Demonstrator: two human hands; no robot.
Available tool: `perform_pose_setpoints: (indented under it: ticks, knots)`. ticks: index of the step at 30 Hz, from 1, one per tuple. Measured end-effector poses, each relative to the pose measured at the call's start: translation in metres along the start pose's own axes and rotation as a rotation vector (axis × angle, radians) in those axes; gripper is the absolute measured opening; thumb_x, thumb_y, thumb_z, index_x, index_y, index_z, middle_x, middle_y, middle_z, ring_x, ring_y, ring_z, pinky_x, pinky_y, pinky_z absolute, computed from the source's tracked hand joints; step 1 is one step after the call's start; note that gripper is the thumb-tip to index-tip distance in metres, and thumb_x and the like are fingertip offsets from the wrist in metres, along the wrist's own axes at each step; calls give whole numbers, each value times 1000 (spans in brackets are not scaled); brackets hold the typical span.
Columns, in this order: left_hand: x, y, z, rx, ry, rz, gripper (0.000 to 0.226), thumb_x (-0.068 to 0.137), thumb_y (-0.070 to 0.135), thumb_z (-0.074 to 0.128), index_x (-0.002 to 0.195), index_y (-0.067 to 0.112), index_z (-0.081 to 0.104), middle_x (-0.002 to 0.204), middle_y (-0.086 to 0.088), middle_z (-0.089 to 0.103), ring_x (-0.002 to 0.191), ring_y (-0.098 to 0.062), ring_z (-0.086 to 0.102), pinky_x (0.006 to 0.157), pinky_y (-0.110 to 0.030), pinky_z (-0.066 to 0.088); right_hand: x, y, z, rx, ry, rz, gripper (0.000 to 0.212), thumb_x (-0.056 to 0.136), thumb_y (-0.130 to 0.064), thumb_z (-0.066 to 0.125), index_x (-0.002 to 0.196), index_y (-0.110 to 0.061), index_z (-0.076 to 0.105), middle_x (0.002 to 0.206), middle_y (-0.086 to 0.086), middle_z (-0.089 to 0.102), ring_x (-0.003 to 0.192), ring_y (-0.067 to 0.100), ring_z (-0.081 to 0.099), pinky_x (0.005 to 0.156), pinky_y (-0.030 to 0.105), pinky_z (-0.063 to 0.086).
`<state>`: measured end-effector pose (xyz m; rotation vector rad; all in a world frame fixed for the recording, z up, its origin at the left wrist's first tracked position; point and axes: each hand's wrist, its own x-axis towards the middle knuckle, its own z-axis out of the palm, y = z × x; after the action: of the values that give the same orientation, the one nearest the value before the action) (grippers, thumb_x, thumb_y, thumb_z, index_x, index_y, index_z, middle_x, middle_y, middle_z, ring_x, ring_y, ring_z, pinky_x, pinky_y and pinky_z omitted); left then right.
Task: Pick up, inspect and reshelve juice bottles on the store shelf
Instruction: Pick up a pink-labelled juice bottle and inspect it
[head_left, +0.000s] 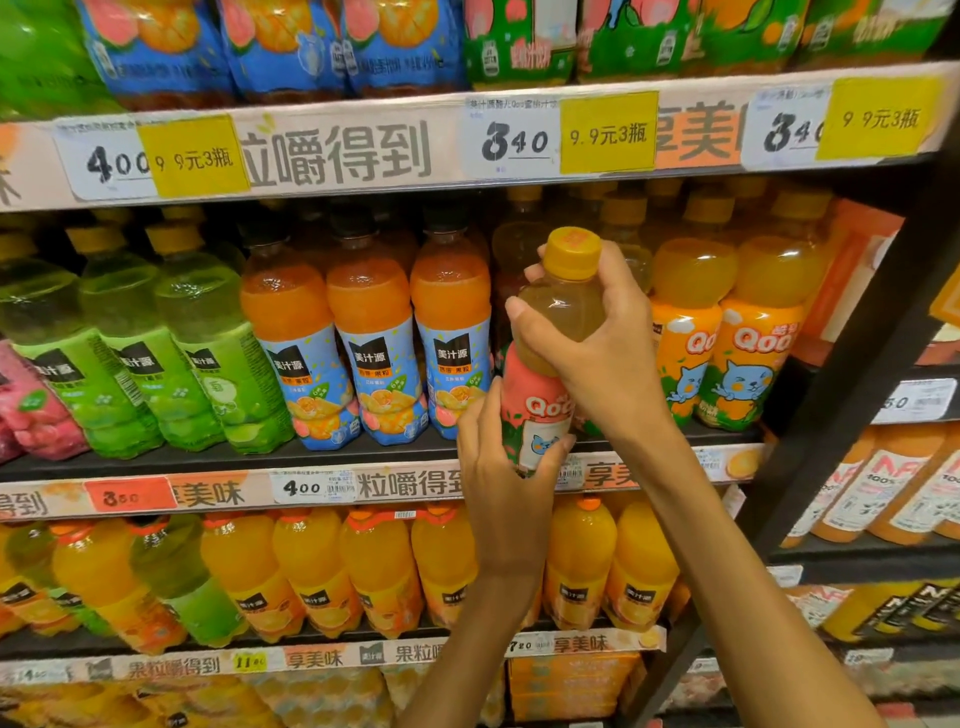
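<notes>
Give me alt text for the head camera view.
Two hands hold a pink-labelled Qoo bottle upright before a shelf of juice: the right hand grips its shoulder below the yellow cap, the left hand its base. Orange Qoo bottles stand right.

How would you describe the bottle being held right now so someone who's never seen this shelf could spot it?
Find the middle shelf, between the blue-labelled orange bottles and the orange Qoo bottles. There the right hand grips the shoulder and the left hand the base of a pink-labelled Qoo bottle. Its pink label with a blue cat, pale amber juice and yellow cap set it apart.
</notes>
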<state>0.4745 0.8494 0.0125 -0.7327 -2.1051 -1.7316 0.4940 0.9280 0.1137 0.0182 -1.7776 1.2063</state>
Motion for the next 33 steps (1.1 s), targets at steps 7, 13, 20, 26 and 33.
perform_pose_setpoints:
  ticks: [7, 13, 20, 26, 33]
  knots:
    - [0, 2, 5, -111, 33, -81, 68, 70, 11, 81, 129, 15, 48, 120, 4, 52, 108, 3, 50, 83, 2, 36, 3, 3, 2, -41, 10, 9, 33, 81, -19, 74, 106, -11, 53, 96, 0, 65, 86, 11, 62, 76, 20, 51]
    - [2, 3, 9, -85, 28, -78, 68, 73, 12, 79, 133, 12, 48, 125, 1, 53, 114, -10, 52, 88, -3, 40, 7, 2, 2, -100, 18, 10, 34, 82, -22, 74, 107, -16, 51, 99, 2, 63, 90, 13, 62, 79, 23, 51]
    - [2, 2, 14, -46, 49, -79, 67, 77, 14, 75, 137, 9, 44, 130, -8, 52, 118, -19, 50, 94, -11, 41, 3, 0, 0, -272, 104, -88, 58, 81, -28, 74, 125, -1, 48, 114, 2, 50, 107, 12, 50, 93, 22, 44]
    - [6, 1, 16, 142, 119, -31, 70, 74, 25, 79, 133, 3, 49, 123, -16, 50, 115, -23, 44, 94, -21, 33, -9, 4, -15, -366, 74, -90, 52, 83, -19, 73, 129, -4, 52, 123, 7, 56, 119, 20, 52, 98, 39, 46]
    - [8, -1, 19, 145, 117, 13, 75, 77, 20, 75, 140, 6, 38, 126, -15, 48, 120, -23, 45, 105, -31, 38, -7, 10, -15, -702, 59, -202, 54, 80, -28, 74, 126, -7, 58, 124, 6, 61, 109, 24, 45, 91, 39, 42]
